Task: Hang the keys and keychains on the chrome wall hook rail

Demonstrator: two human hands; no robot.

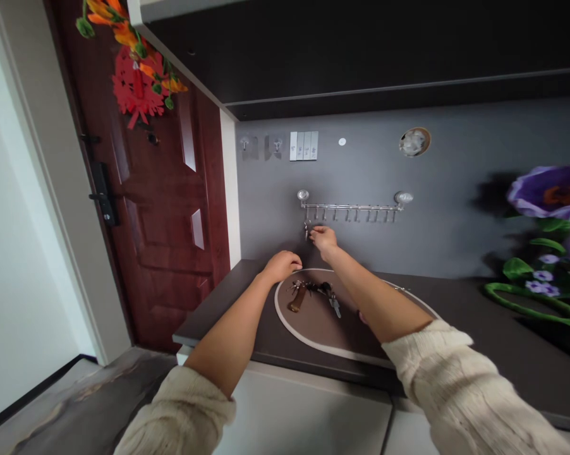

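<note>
A small set of keys (306, 231) is hung beneath the left end of a metal hook rail (351, 207), which is held to the grey wall (455, 234) by 2 round mounts (403, 197). The right hand (323, 241) is raised just beside these keys, with its fingertips (313, 232) brought close to them; whether they are grasped or already released cannot be told at this size. The left hand (282, 265) is held lower, near the back left edge of a brown mat (313, 332) with a pale border; its fingers are loosely bent and its grip is released. On the mat, between the forearms, more keys are laid: a brown key fob (296, 299), a black piece (323, 288) and silver keys (335, 306) can be made out, while a pinkish item (363, 317) is partly hidden by the right forearm. The mat is spread on a dark countertop (460, 303). Above the rail, 2 clear hooks (277, 146) and a switch panel (304, 146) are fixed to the wall. Purple flowers (553, 193) are seen at the far right, and a dark red door (166, 253) at the left.
</note>
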